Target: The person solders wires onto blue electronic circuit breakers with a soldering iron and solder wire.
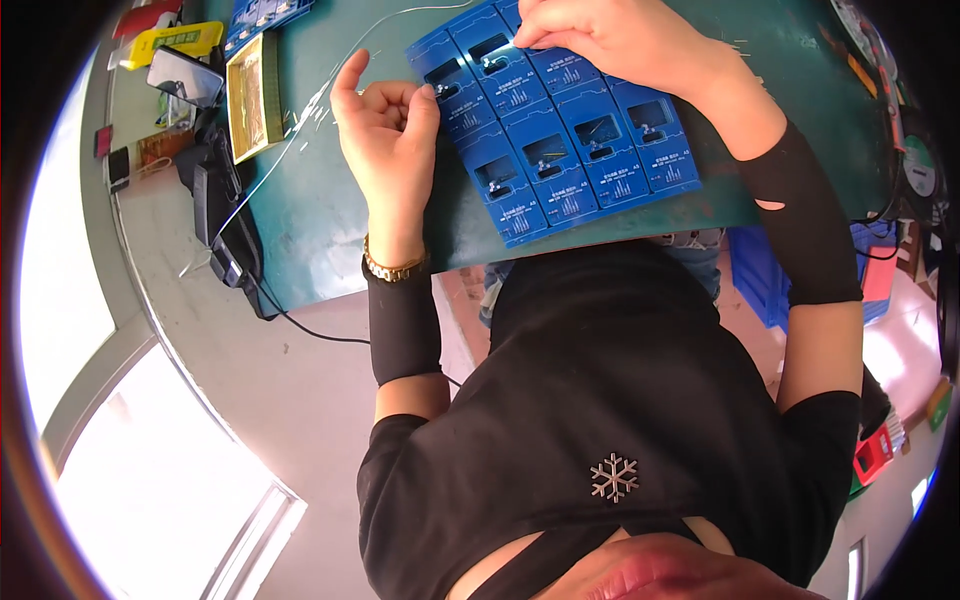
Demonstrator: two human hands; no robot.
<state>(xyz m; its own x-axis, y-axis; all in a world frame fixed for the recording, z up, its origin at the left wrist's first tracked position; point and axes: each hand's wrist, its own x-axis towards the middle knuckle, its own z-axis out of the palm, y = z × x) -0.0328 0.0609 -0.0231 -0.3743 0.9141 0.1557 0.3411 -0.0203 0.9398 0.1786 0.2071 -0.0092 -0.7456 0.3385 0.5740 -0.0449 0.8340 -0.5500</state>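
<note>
A blue circuit board panel (556, 122) lies tilted on the green table, divided into several rectangular units with dark cutouts and small metal parts. At its left edge is my left hand (385, 135), index finger raised, thumb and middle finger brought together beside a cutout. Over the panel's far part, my right hand (610, 40) has its fingertips pressed together near another cutout. Whatever either fingertip grip holds is too small or hidden to make out.
Left of the panel stand an open yellowish box (240, 110) and scattered thin metal bits (312, 112). A white cable crosses the green table (300, 240). Further left are a phone-like device (186, 76) and a yellow package (178, 44). A blue crate (757, 275) sits below the table's right side.
</note>
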